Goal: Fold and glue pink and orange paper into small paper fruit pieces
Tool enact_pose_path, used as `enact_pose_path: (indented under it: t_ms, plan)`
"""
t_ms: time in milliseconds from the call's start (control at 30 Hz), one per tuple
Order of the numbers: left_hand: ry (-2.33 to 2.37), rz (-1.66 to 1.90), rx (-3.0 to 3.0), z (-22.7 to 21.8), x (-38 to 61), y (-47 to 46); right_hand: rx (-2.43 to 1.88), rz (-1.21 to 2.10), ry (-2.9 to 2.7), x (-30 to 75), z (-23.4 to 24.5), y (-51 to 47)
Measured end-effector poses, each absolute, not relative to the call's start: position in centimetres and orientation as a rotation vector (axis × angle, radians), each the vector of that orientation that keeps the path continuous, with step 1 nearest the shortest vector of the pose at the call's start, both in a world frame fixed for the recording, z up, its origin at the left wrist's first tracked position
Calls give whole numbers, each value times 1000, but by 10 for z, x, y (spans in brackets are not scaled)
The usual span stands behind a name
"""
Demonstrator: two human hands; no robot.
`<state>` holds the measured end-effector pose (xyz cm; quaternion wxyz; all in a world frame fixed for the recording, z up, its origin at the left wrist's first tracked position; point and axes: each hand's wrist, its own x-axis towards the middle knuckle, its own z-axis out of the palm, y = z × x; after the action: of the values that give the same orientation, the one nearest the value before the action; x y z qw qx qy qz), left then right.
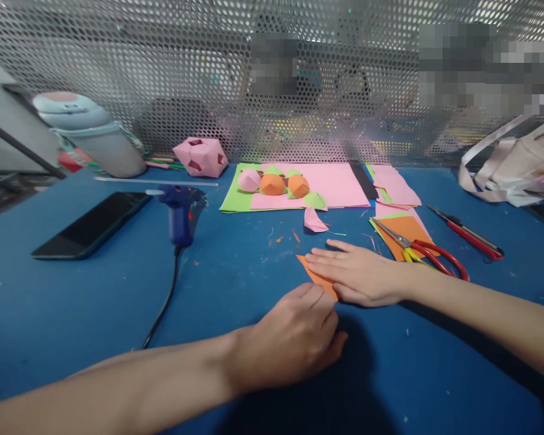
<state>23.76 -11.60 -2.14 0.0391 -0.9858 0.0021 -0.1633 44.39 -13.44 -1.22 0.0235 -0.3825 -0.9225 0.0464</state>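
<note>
A small folded piece of orange paper lies on the blue table under both hands. My right hand rests flat across its right side, fingers stretched out and slightly spread. At the paper's near edge my left hand is closed, its curled fingers on the paper; the fingertips are partly hidden. Just beyond the hands sits a folded pink paper piece. Farther back, folded paper shapes, including a pink one and an orange one, stand on pink paper sheets.
To the left are a blue glue gun with its cord, a black phone, a cup and a pink paper ball. At right lie red-handled scissors, a red cutter knife and a bag. A perforated metal panel closes the back.
</note>
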Motion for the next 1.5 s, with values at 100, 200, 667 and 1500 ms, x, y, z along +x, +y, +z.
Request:
enact_pose_path:
  t_ms: [100, 200, 667, 1500]
  plan:
    - [22, -498, -3022, -21, 237, -115, -1142, 175, -2889, 445, -10, -120]
    - [27, -497, -3018, -21, 237, -115, -1122, 172, -2895, 446, -9, -120]
    - [39, -587, -2967, -29, 240, -112, -1294, -318, -2676, 491, 3, -192]
    - [-1361, -2076, -3617, -14, 249, -89, -1551, 1411, -1061, 439, 12, -168]
